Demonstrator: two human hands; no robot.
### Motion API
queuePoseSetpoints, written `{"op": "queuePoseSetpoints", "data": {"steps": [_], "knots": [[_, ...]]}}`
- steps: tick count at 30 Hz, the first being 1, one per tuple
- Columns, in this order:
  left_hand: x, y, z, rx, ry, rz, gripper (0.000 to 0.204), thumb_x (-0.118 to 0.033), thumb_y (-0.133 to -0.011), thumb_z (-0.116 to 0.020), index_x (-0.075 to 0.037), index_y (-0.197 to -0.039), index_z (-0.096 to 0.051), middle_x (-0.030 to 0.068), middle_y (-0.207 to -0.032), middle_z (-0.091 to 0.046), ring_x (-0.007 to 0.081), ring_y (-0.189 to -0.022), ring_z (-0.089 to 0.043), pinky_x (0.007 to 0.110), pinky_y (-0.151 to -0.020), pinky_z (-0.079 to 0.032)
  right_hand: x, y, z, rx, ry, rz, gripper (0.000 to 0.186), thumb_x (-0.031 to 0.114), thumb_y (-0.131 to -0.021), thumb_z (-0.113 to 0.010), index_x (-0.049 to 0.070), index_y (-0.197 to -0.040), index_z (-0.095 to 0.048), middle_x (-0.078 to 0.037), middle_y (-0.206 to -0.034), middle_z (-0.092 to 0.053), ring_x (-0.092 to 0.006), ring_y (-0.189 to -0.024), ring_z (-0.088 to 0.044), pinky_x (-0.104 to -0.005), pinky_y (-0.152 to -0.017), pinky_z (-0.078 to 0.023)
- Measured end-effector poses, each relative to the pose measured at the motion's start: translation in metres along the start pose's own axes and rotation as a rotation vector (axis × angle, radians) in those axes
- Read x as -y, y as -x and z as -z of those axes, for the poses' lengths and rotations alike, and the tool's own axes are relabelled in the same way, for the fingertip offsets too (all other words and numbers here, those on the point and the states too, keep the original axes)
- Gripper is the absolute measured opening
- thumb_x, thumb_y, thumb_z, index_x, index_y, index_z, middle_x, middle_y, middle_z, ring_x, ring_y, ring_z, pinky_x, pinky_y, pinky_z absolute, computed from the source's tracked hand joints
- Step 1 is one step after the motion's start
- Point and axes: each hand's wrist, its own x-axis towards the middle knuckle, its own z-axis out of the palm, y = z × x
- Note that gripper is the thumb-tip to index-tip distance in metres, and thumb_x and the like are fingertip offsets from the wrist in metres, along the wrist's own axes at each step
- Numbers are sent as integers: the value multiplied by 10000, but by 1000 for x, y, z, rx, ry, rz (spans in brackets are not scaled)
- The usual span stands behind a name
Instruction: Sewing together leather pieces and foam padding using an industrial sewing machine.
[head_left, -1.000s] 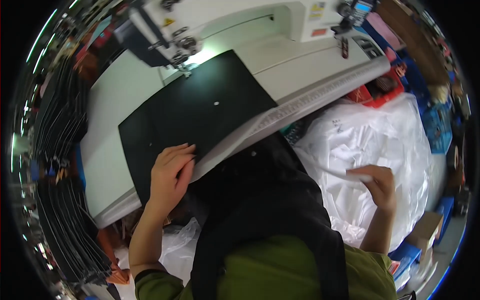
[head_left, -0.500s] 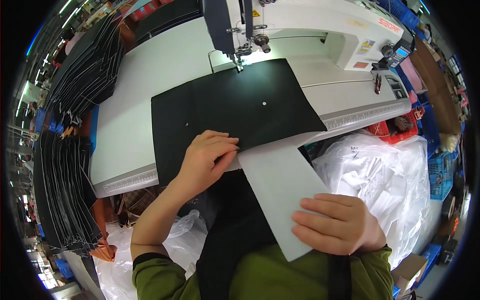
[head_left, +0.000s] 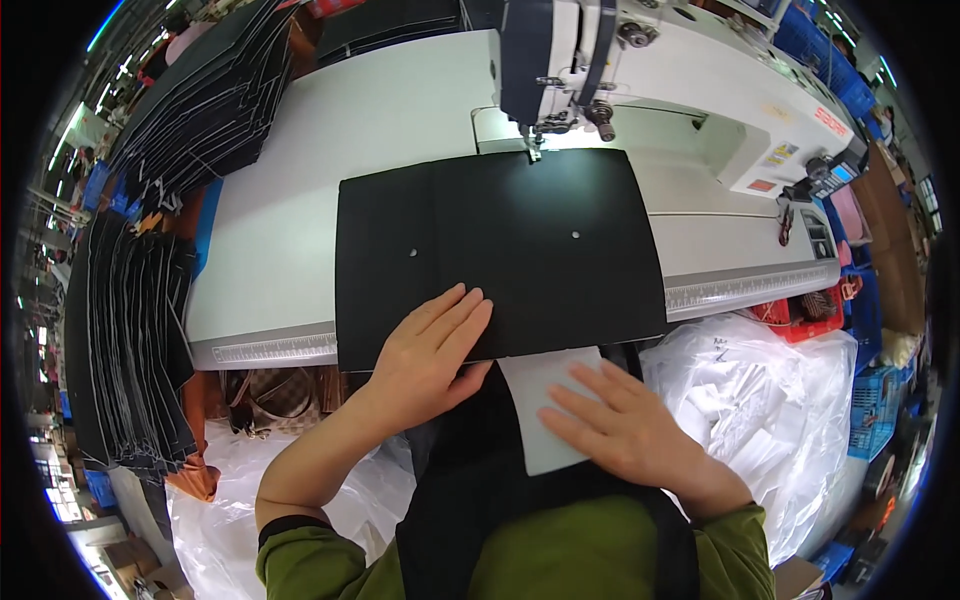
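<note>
A black rectangular panel (head_left: 510, 220) with two small light spots lies on the white sewing machine table (head_left: 260, 280), its back edge at the presser foot (head_left: 534, 152). My left hand (head_left: 425, 355) lies open on the panel's front edge, fingertips on the black surface and thumb near the edge. Extending toward me from under that edge, over my black apron, is a white sheet (head_left: 540, 385). The fingers of my right hand (head_left: 625, 430) are apart and lie on this sheet, hiding part of it. A small snipping tool (head_left: 785, 225) sits at the table's right.
Stacks of black pieces (head_left: 125, 340) stand left of the table, with more behind. The machine head (head_left: 750, 150) spans the back right. Clear bags of white pieces (head_left: 750, 400) lie below on both sides, with a red basket (head_left: 805, 315) and blue crate (head_left: 870, 420) at right.
The black panel sits straighter under the machine. My right hand brought the white sheet from the right bag to under the panel's front edge; it has since moved forward, fingers now flatter on it.
</note>
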Motion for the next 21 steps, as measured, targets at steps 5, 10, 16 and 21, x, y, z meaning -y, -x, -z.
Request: {"op": "queuePoseSetpoints", "data": {"steps": [5, 10, 16, 21], "knots": [[-2, 6, -4, 11, -183, -15, 475, -19, -750, -750, 6, -1218, -669, 127, -1301, -673, 329, -1171, -665, 393, -978, -558, 9, 26, 10, -34, 151, -176, 352, 36, -829, -697, 63, -1180, -696, -132, -1253, -686, -324, -1116, -684, -378, -882, -579], [-4, 1, -3, 15, -165, 1, 408, -15, -762, -741, 16, -1166, -690, 141, -1242, -702, 328, -1134, -688, 376, -950, -570, 14, 30, 4, -256, 189, -129, 297, 20, -820, -711, 36, -1117, -720, -142, -1189, -715, -322, -1040, -716, -361, -839, -599], [0, 2, -5, -78, -58, 9, 305, -13, -782, -743, 22, -1084, -717, 136, -1150, -741, 311, -1075, -724, 342, -897, -589, 10, -1, -3, -254, 204, -74, 240, 21, -817, -722, 4, -1056, -736, -161, -1125, -733, -310, -994, -731, -347, -823, -610], [2, 2, -1, -117, 19, 50, 292, 6, -786, -738, 24, -1077, -723, 134, -1150, -746, 309, -1086, -724, 340, -896, -591, 9, -2, 9, -323, 267, -89, 242, 25, -811, -727, -6, -1051, -733, -172, -1122, -728, -298, -991, -729, -347, -833, -610]]}}
